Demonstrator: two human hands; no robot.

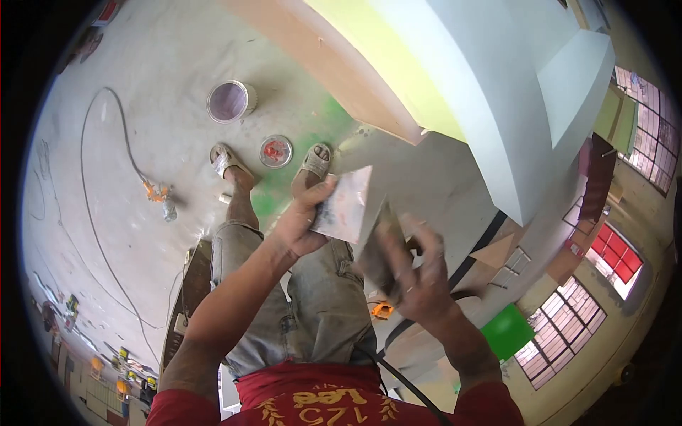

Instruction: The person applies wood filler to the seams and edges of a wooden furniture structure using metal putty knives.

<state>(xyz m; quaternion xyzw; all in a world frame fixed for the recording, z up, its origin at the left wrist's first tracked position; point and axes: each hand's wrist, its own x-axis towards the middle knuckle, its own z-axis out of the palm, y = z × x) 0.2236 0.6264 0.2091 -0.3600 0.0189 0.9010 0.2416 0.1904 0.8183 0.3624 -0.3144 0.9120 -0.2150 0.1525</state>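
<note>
My left hand (pixel 300 221) is closed on the edge of a flat, pale filler board (pixel 347 204) smeared with white, pinkish and grey paste. Its thumb lies along the near face. Close beside it, my right hand (pixel 425 278) grips a thin, dark, flat putty spreader (pixel 378 245), whose edge stands near the board's right side. Motion blurs the fingers of this hand. Both hands are raised over my lap, above the grey trousers (pixel 312 305).
On the floor ahead stand an open can (pixel 252 99) and a round lid (pixel 284 162) bearing red paste. A corded orange power tool (pixel 156 193) lies to the left. A large curved panel structure (pixel 490 92) rises at the right, with a green panel (pixel 509 332) lower down.
</note>
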